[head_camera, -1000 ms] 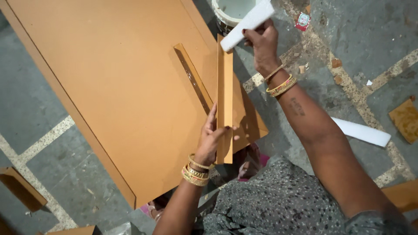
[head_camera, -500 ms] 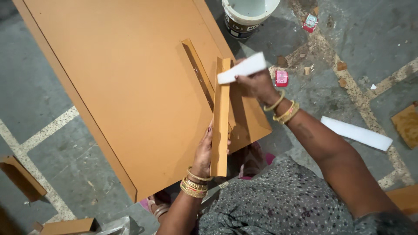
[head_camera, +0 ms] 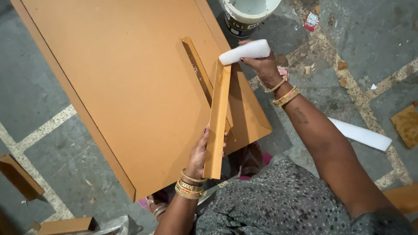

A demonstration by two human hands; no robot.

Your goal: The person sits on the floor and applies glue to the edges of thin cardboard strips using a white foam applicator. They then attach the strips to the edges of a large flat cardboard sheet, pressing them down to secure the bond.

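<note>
My left hand (head_camera: 201,152) grips a long narrow orange wooden strip (head_camera: 216,117) near its lower end and holds it tilted above a large orange board (head_camera: 117,82). My right hand (head_camera: 261,64) holds a white foam piece (head_camera: 244,51) whose tip touches the upper end of the strip. A second orange strip (head_camera: 197,65) lies flat on the board, with a shiny wet streak along it. Both wrists carry gold bangles.
A white bucket (head_camera: 248,13) stands on the grey stone floor past the board's far edge. Another white foam piece (head_camera: 360,134) lies on the floor at right. Small wooden offcuts (head_camera: 19,176) sit at lower left, one more (head_camera: 407,125) at right. A red packet (head_camera: 311,20) lies near the bucket.
My right hand has brought the white foam piece down from near the bucket onto the top end of the strip. The left hand keeps the same hold on the strip.
</note>
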